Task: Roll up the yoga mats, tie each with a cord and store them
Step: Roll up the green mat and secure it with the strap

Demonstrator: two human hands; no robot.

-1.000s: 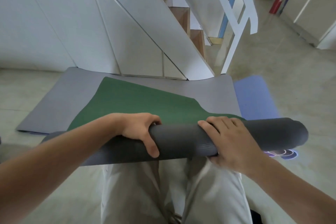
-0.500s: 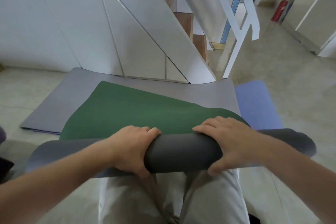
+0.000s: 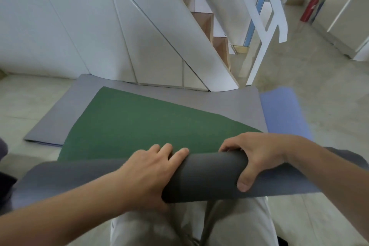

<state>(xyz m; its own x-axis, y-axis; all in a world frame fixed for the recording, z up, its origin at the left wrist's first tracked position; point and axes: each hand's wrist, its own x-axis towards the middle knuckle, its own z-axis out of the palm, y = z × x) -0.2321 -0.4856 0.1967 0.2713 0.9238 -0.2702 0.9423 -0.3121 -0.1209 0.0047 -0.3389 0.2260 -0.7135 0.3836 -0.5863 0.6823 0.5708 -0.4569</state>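
Note:
A yoga mat, green on its inner face (image 3: 139,126) and dark grey outside, is partly rolled into a thick roll (image 3: 211,175) across my lap. My left hand (image 3: 151,171) wraps over the roll's middle, fingers reaching onto the green face. My right hand (image 3: 257,156) grips the roll further right, thumb on the near side and fingers curled over the top. The unrolled green part lies forward on a flat grey mat (image 3: 229,102). A blue mat (image 3: 283,114) lies flat at the right, beside the grey one.
A white staircase (image 3: 179,36) with wooden steps rises just beyond the mats, with a white railing post (image 3: 259,54) at right. A red fire extinguisher (image 3: 308,9) stands by the far right wall. Pale concrete floor (image 3: 319,78) surrounds the mats. My light trousers (image 3: 229,225) fill the bottom.
The roll has turned forward over the green face. Both hands shifted their hold on it; the right thumb now shows on the near side.

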